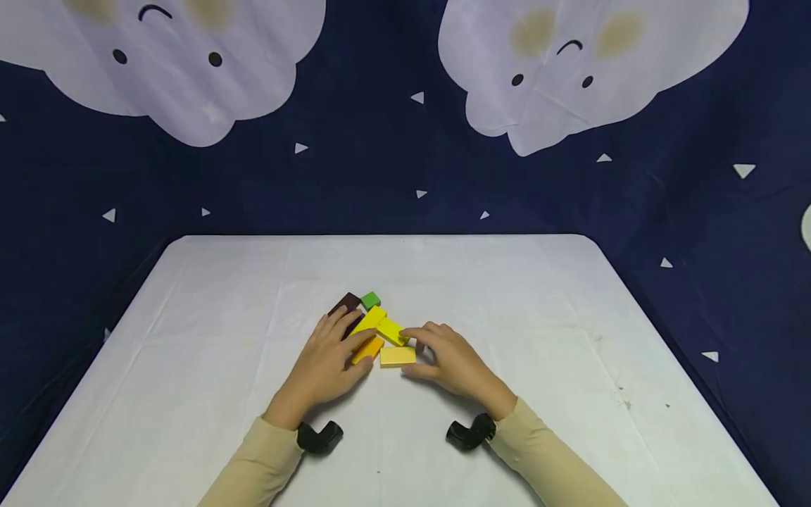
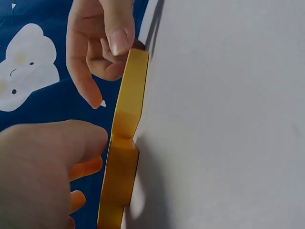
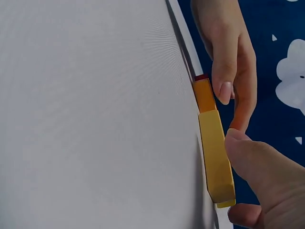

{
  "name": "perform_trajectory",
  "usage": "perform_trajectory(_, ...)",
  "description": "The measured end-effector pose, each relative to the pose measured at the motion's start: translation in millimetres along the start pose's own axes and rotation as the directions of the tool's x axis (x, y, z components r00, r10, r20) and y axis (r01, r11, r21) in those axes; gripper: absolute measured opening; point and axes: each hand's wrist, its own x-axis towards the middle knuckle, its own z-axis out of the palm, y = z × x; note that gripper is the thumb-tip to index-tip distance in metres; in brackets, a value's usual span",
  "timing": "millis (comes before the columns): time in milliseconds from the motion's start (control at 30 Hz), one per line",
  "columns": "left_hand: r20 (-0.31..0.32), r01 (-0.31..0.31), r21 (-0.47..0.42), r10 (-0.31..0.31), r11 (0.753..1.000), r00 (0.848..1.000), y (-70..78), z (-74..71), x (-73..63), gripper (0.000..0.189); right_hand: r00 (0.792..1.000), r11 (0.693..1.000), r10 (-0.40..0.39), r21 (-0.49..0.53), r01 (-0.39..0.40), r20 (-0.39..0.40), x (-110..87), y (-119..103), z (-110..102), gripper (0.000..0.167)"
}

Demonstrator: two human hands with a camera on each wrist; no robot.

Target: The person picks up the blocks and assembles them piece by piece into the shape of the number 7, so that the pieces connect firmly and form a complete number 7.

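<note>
Several small wooden blocks lie close together on the white table. My left hand (image 1: 325,358) spreads over the left side of the group, covering parts of a dark brown block (image 1: 344,303), a yellow block (image 1: 372,318) and an orange block (image 1: 371,348). Its thumb tip is right by the orange block's lower end. On the other side, my right hand (image 1: 453,359) has its index fingertip at the right end of a second yellow block (image 1: 391,330). The right thumb is at the near right corner of a pale yellow block (image 1: 397,358). At the back sits a green block (image 1: 371,301).
The white-covered table (image 1: 538,303) has a dark blue curtain (image 1: 380,169) with clouds and small triangles behind it. Black wrist mounts (image 1: 319,438) jut inward from both beige sleeves (image 1: 545,451). A red block end (image 3: 201,77) shows past the orange block in the right wrist view.
</note>
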Motion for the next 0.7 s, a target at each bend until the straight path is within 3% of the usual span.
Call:
perform_trajectory(333,0.008,0.021,-0.026,-0.021,0.999,1.000,-2.1,7.0,-2.6,0.046,0.999,0.997,-0.043,0.062,0.042,0.013,3.7,7.8,5.1,0.044)
perform_trajectory(700,0.011,0.024,-0.038,-0.023,0.999,1.000,-1.6,8.8,-4.5,0.049,0.999,0.987,-0.033,0.156,0.029,0.022,3.6,13.1,4.5,0.034)
